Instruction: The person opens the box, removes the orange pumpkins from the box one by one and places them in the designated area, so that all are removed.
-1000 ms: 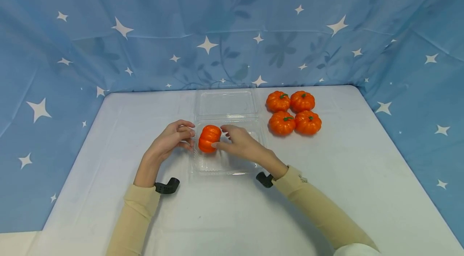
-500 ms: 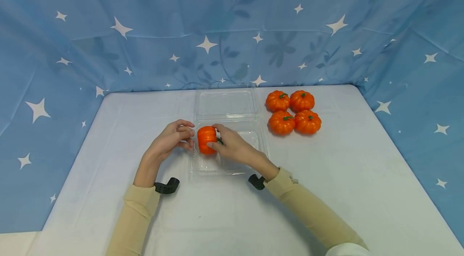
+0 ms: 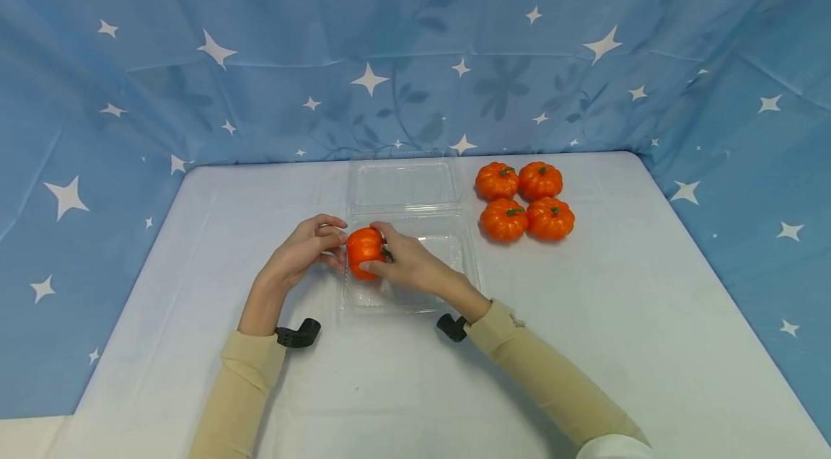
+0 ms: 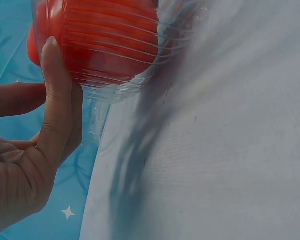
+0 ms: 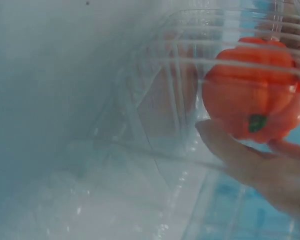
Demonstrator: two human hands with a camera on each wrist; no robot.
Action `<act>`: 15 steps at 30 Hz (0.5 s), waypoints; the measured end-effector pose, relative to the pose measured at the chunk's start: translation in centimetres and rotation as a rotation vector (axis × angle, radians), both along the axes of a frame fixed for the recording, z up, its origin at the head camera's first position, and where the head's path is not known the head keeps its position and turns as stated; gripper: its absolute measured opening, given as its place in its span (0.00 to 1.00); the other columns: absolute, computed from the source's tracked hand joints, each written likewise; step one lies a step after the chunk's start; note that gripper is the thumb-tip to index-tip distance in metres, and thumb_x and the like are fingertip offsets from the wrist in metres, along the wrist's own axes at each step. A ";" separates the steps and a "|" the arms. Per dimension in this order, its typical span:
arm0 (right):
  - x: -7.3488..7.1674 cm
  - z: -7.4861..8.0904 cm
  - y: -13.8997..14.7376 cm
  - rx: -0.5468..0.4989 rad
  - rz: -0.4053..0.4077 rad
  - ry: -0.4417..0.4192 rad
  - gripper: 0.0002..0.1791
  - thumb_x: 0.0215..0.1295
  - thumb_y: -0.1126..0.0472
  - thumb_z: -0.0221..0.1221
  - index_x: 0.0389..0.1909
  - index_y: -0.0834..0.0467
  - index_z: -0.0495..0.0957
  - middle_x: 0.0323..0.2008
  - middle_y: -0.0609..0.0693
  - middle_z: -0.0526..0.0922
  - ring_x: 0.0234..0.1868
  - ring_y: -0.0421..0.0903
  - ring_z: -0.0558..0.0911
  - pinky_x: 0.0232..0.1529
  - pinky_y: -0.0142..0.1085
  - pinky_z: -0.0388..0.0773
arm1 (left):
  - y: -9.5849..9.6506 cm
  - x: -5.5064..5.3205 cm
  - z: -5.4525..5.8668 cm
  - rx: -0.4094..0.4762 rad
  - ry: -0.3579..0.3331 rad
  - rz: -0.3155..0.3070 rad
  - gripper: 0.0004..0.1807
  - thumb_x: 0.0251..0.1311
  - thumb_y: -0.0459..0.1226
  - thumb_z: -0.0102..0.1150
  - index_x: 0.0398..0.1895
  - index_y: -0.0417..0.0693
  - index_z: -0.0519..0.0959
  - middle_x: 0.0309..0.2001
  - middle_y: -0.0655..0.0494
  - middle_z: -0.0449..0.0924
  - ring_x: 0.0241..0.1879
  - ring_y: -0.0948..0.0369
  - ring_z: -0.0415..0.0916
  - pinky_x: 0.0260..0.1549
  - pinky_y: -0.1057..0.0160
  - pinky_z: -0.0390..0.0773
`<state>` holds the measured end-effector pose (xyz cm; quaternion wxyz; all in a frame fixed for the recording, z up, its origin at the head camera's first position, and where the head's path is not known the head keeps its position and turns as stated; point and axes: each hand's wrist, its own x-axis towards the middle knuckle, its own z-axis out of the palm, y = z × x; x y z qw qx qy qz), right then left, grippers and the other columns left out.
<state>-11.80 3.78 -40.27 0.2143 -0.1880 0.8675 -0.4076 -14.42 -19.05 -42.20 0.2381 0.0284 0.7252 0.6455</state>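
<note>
My right hand (image 3: pixel 415 265) grips a small orange toy pumpkin (image 3: pixel 364 251), thumb on the near side and fingers on the far side. The pumpkin lies on its side, green stem (image 5: pixel 257 122) toward my palm, in the left part of a clear plastic clamshell container (image 3: pixel 448 300). My left hand (image 3: pixel 300 253) is at the container's left edge, its thumb (image 4: pixel 54 75) against the wall and other fingers bent close to it. The container's lid (image 3: pixel 405 185) lies folded back, away from me. Through the ribbed wall the pumpkin shows in both wrist views.
Several more orange pumpkins (image 3: pixel 505 220) sit in a cluster to the right of the lid. A white cloth (image 3: pixel 389 379) covers the table. Behind it hangs a blue curtain (image 3: pixel 260 105) with white stars.
My right hand has shifted left with the pumpkin, bringing it to the container's left wall. The pumpkin has turned, its stem now showing at the right. My left hand has stayed put.
</note>
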 end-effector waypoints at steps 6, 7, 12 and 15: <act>-0.2 0.0 -0.3 0.029 -0.047 -0.083 0.48 0.71 0.50 0.65 0.79 0.65 0.49 0.70 0.64 0.72 0.69 0.57 0.76 0.70 0.51 0.74 | -0.1 0.0 -0.1 -0.005 0.002 -0.003 0.22 0.73 0.28 0.46 0.67 0.26 0.61 0.35 0.51 0.79 0.26 0.59 0.78 0.32 0.61 0.88; -0.2 0.0 -0.3 0.030 -0.050 -0.084 0.48 0.70 0.49 0.65 0.79 0.65 0.50 0.69 0.64 0.73 0.69 0.57 0.76 0.69 0.51 0.74 | -0.1 0.0 -0.1 -0.005 0.003 -0.003 0.22 0.73 0.28 0.46 0.67 0.26 0.61 0.35 0.51 0.79 0.27 0.59 0.78 0.32 0.61 0.88; -0.2 -0.1 -0.3 0.019 -0.053 -0.073 0.45 0.69 0.51 0.66 0.77 0.66 0.55 0.66 0.63 0.76 0.65 0.56 0.78 0.67 0.49 0.77 | -0.1 0.0 -0.1 -0.008 0.009 -0.003 0.22 0.73 0.28 0.46 0.67 0.26 0.61 0.38 0.50 0.79 0.27 0.59 0.78 0.32 0.61 0.88; -0.2 -0.1 -0.4 0.001 -0.058 -0.060 0.44 0.69 0.52 0.66 0.76 0.65 0.56 0.65 0.61 0.77 0.63 0.55 0.79 0.66 0.48 0.78 | -0.1 -0.1 -0.2 -0.009 0.010 -0.003 0.23 0.73 0.28 0.45 0.67 0.25 0.61 0.38 0.50 0.79 0.28 0.59 0.78 0.32 0.61 0.88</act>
